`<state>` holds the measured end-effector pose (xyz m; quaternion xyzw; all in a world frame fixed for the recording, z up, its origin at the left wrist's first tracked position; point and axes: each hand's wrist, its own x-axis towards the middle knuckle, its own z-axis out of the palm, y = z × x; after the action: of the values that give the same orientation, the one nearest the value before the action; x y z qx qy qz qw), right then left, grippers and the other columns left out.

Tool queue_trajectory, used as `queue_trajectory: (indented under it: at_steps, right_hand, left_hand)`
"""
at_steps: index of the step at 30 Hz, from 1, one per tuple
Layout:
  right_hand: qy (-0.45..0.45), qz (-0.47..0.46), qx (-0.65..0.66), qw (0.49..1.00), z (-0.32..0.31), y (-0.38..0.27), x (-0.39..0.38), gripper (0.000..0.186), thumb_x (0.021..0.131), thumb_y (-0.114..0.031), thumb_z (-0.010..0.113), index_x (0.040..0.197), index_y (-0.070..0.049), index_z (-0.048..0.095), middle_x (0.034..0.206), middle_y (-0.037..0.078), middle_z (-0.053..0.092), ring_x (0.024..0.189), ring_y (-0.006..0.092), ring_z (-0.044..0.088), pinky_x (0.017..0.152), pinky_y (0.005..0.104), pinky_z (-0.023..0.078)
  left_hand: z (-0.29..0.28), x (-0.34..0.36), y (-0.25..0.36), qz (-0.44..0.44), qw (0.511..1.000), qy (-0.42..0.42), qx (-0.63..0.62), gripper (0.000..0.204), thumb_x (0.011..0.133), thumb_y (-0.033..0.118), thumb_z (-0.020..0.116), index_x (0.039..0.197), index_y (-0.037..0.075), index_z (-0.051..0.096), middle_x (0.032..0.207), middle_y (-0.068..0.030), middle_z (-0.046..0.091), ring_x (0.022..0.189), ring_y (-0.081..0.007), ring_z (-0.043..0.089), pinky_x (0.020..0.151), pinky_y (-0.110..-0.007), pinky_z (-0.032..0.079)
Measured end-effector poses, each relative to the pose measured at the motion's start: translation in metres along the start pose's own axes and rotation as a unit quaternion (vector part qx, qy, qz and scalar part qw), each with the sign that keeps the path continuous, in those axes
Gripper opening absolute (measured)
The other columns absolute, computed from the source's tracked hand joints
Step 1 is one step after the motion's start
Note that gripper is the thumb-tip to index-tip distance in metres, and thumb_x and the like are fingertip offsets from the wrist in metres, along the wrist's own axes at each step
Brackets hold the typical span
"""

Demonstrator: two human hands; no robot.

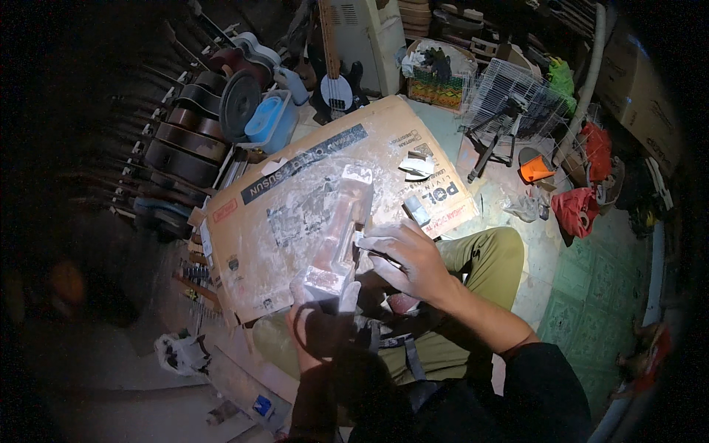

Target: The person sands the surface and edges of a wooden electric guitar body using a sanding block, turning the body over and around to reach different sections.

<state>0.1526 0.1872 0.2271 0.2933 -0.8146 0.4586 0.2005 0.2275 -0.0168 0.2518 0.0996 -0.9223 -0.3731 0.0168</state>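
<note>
A long, dusty, pinkish-brown notched piece (pixel 337 232) is held upright at a slant over a powder-smeared cardboard sheet (pixel 247 258). My left hand (pixel 313 323) is closed round its lower end, with the thumb along the right side. My right hand (pixel 408 266) is closed on a small slim tool (pixel 374 249), pale at the tip with a dark shaft, touching the piece's right-side notch. On the cardboard beyond my right hand lie a small grey block (pixel 416 210) and a white curved scrap (pixel 417 168).
Instruments (pixel 192 133) crowd the left, beside a blue plastic tub (pixel 260 118). A banjo (pixel 336 88), crate (pixel 436 92) and wire rack (pixel 502 88) stand behind. Red bags (pixel 574 210) and an orange object (pixel 537 168) lie right. My crossed legs (pixel 495 258) border the cardboard.
</note>
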Motion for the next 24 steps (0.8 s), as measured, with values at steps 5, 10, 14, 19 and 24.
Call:
queue_trajectory:
  at_steps: [5,10,14,19,24]
  right_hand:
    - [-0.017,-0.041,-0.033,0.998,0.003,0.002,0.010,0.032,0.076,-0.011,0.074,0.107,-0.006,0.071,0.111,0.006,0.069,0.077,0.0247,0.056,0.070,0.0348,0.048]
    - [-0.042,-0.097,-0.063,0.992,0.007,0.010,0.003,0.035,0.073,-0.015,0.074,0.108,-0.008,0.071,0.111,0.006,0.069,0.077,0.0256,0.056,0.069,0.0353,0.048]
    - [-0.046,-0.090,-0.096,0.990,0.001,0.014,0.004,0.036,0.074,-0.018,0.072,0.109,-0.011,0.071,0.113,0.005,0.069,0.076,0.0258,0.056,0.067,0.0363,0.047]
    - [-0.036,-0.096,-0.093,0.990,-0.001,0.010,0.009,0.032,0.074,-0.013,0.071,0.106,-0.014,0.071,0.110,0.003,0.070,0.074,0.0233,0.055,0.065,0.0354,0.047]
    - [-0.046,-0.139,-0.078,0.986,-0.002,0.012,0.000,0.030,0.076,-0.012,0.069,0.106,-0.014,0.071,0.108,0.002,0.072,0.066,0.0215,0.052,0.061,0.0346,0.044]
  left_hand:
    - [-0.001,-0.003,0.008,0.018,0.997,0.005,0.069,0.037,0.071,0.027,0.079,0.095,0.001,0.066,0.076,-0.0171,0.068,0.074,-0.0378,0.068,0.072,-0.043,0.054]
    - [0.006,-0.007,-0.005,0.005,0.999,0.007,0.032,0.034,0.072,0.031,0.079,0.085,0.002,0.066,0.069,-0.0161,0.065,0.069,-0.0375,0.066,0.068,-0.044,0.053]
    - [0.006,-0.005,0.021,-0.017,1.000,0.010,0.013,0.040,0.074,0.040,0.079,0.081,0.002,0.066,0.066,-0.0171,0.063,0.066,-0.0383,0.065,0.065,-0.046,0.052]
    - [0.010,-0.009,0.014,0.013,0.999,0.016,0.037,0.046,0.079,0.043,0.075,0.086,-0.001,0.064,0.067,-0.0180,0.063,0.068,-0.0391,0.066,0.063,-0.049,0.052]
    - [0.012,-0.010,0.011,0.047,0.998,0.017,0.025,0.046,0.080,0.042,0.075,0.094,0.000,0.064,0.072,-0.0189,0.063,0.068,-0.0410,0.065,0.064,-0.050,0.052]
